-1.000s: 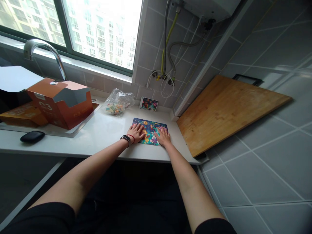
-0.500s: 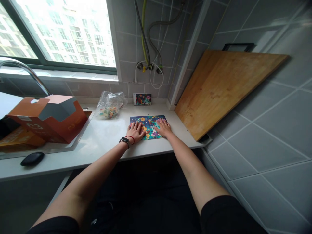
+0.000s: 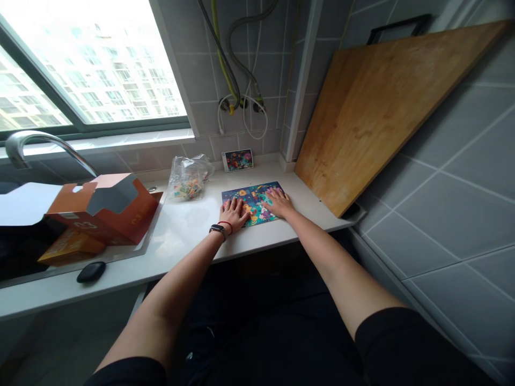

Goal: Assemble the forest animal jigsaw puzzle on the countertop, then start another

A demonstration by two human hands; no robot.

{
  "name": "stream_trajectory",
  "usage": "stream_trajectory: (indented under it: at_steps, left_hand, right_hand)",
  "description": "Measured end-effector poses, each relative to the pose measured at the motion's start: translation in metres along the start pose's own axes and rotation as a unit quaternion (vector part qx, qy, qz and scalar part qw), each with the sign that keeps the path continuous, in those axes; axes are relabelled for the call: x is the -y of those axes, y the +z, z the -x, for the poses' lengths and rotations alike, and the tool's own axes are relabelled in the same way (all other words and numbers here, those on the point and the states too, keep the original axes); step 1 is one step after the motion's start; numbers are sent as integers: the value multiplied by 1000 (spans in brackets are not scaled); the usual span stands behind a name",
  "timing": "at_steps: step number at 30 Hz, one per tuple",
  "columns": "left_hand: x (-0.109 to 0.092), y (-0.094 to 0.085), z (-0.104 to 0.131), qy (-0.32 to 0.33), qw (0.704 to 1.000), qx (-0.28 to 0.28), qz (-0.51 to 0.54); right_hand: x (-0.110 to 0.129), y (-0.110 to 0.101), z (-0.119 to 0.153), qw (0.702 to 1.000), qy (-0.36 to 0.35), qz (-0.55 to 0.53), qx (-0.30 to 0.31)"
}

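A colourful jigsaw puzzle (image 3: 255, 201) lies flat on the white counter in front of me, dark blue along its far side. My left hand (image 3: 233, 214) rests palm down on its left part, fingers spread. On the right part of the puzzle lies my right hand (image 3: 278, 202), also flat with its fingers apart. Both palms hide some of the picture. Behind the puzzle, a small picture card (image 3: 238, 160) with a similar design leans against the wall. A clear plastic bag (image 3: 189, 181) with small coloured pieces sits to the left of the card.
An opened orange box (image 3: 108, 214) stands by the sink at left, below a chrome faucet (image 3: 52, 142). A black oval object (image 3: 91, 272) lies near the counter's front edge. A large wooden board (image 3: 386, 112) leans on the tiled wall at right. Hoses (image 3: 225, 59) hang at the back.
The view has turned and tilted a little, so everything sits differently in the picture. Both hands stay flat on the puzzle in about the same places.
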State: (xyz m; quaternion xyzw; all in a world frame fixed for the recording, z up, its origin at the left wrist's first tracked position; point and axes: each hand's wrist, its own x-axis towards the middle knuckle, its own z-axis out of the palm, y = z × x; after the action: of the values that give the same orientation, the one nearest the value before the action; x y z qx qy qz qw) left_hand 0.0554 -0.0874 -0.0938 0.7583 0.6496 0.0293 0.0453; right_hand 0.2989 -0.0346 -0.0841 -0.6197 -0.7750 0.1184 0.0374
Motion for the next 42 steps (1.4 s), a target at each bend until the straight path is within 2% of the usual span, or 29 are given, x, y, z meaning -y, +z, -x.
stream_trajectory:
  at_steps: [13,42]
  left_hand:
    - [-3,-6,1,0,1000,20,-17]
    - [-4,-5,3,-9,1000,9,7]
  right_hand:
    - [-2,2,0,1000,1,-14,-9]
    - [-2,2,-1,1000,-8,0,-24]
